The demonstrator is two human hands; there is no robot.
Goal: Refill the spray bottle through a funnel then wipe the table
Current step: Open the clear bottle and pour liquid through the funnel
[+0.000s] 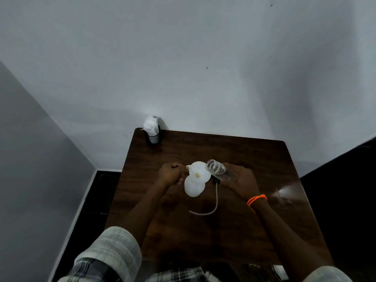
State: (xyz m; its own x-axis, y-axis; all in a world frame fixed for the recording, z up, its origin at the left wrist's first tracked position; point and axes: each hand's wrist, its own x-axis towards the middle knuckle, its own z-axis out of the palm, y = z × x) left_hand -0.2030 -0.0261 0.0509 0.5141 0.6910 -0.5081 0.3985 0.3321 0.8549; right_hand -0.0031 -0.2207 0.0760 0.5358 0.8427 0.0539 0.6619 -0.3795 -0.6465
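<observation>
The white spray bottle (pixel 194 188) stands near the middle of the dark wooden counter (pixel 254 159), its body opaque and its top off. A white funnel (pixel 199 172) sits in its neck, the wide mouth facing up and a small tab sticking out to the left. The left hand (pixel 172 173) is closed beside the funnel, its grip pinched on that tab at the rim, with the lower fingers curled just beside the bottle's shoulder. The right hand (pixel 241 178) has its grip wrapped around a clear plastic bottle (pixel 218 169), which is tilted over so that its open mouth hangs at the funnel's right edge; whether liquid is running from it cannot be told. Just under that clear bottle, a dark spray head (pixel 216 181) lies on the counter right of the white bottle, and its pale dip tube (pixel 211 208) curves down and to the left across the wood. An orange band (pixel 256 200) circles the right wrist. Both forearms come in from the near edge, with light checked sleeves (pixel 109 253) rolled up. At the counter's far left corner, well apart from the bottle, a black mesh holder (pixel 153 137) stands with white tissue (pixel 151 124) bunched out of its top. Behind it is a plain pale wall (pixel 183 58)
</observation>
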